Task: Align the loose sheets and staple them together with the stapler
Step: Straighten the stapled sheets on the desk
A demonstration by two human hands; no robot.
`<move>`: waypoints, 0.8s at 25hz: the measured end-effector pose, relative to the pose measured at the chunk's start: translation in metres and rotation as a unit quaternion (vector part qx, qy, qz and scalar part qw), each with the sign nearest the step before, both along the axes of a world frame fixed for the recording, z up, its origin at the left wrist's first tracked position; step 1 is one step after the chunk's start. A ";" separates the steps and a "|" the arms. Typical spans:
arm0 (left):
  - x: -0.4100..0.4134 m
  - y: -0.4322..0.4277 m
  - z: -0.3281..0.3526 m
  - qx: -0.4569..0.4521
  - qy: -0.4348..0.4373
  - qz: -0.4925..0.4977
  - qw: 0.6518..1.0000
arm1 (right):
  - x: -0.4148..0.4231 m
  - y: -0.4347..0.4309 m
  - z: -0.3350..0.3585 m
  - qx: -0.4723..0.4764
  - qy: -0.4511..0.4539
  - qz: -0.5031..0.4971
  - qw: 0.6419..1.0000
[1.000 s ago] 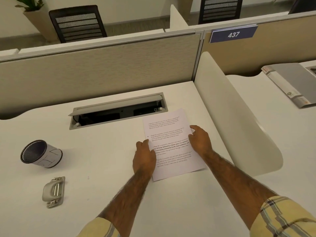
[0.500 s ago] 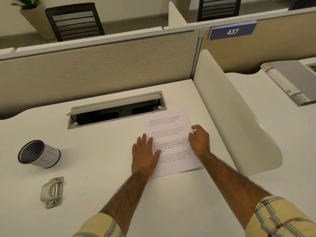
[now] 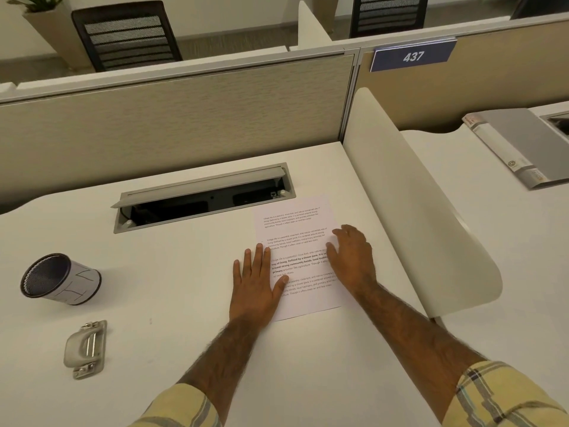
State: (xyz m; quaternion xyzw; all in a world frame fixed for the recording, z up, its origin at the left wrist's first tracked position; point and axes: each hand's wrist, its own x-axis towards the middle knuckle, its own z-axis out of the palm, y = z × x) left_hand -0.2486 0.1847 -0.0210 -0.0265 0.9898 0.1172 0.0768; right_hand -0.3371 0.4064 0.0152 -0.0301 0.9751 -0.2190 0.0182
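The white laminate desk [image 3: 172,303] spans most of the view, bounded at the rear by a beige fabric partition panel [image 3: 172,118] and on the right by a curved white side divider [image 3: 409,217]. A rectangular grey metal cable hatch [image 3: 203,197] is set into the desk surface with its lid raised, its near right corner just beside the top edge of the paper. The printed white sheets [image 3: 300,241] lie flat on the desk, right of centre, turned slightly anticlockwise; the edges appear as one outline, so the number of sheets cannot be told. The left hand [image 3: 257,285] rests palm down with fingers extended and slightly spread, covering the left edge of the sheets, the thumb lying on the text. The right hand [image 3: 352,255] rests on the right edge, fingers loosely curved and apart, gripping nothing. A grey mesh-lined cylindrical pen cup [image 3: 58,280] lies tipped on its side at far left. The small grey metal stapler [image 3: 86,349] lies near the cup, towards the person, well apart from both hands and the sheets.
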 end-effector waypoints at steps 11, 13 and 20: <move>0.000 0.001 0.000 -0.001 -0.005 0.002 1.000 | 0.020 0.007 -0.027 0.137 -0.037 0.115 0.983; -0.001 0.001 0.001 -0.002 -0.004 -0.003 1.000 | 0.019 0.007 -0.027 0.134 -0.040 0.118 0.983; 0.031 -0.023 0.017 -0.004 0.004 0.034 0.999 | 0.041 0.014 -0.022 0.113 0.014 0.082 0.990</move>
